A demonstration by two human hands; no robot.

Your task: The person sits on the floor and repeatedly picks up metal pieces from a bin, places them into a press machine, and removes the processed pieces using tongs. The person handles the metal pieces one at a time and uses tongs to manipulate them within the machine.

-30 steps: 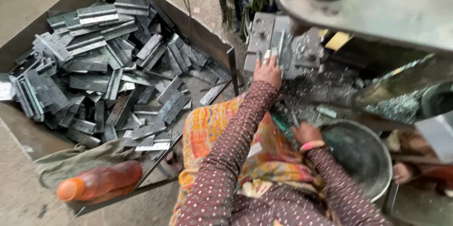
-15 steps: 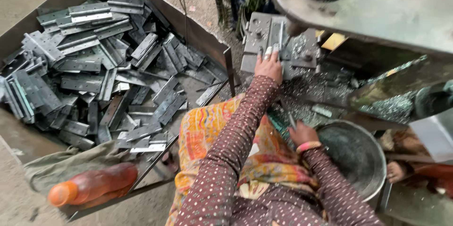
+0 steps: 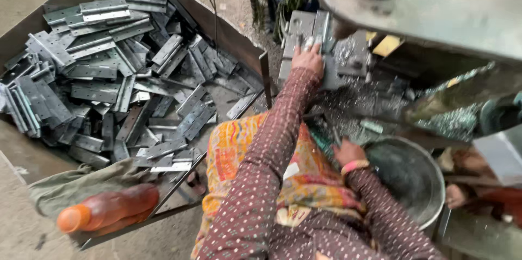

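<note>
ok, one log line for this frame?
left hand: on metal part at press bed | right hand: low, by pan | bin: full of hinges

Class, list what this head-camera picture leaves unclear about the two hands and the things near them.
- Left hand fingertips: blurred against the metal block; what they hold is unclear.
- Right hand fingers: hidden behind the hand itself.
- Round pan contents: too dark to tell.
- Orange bottle: motion-blurred.
</note>
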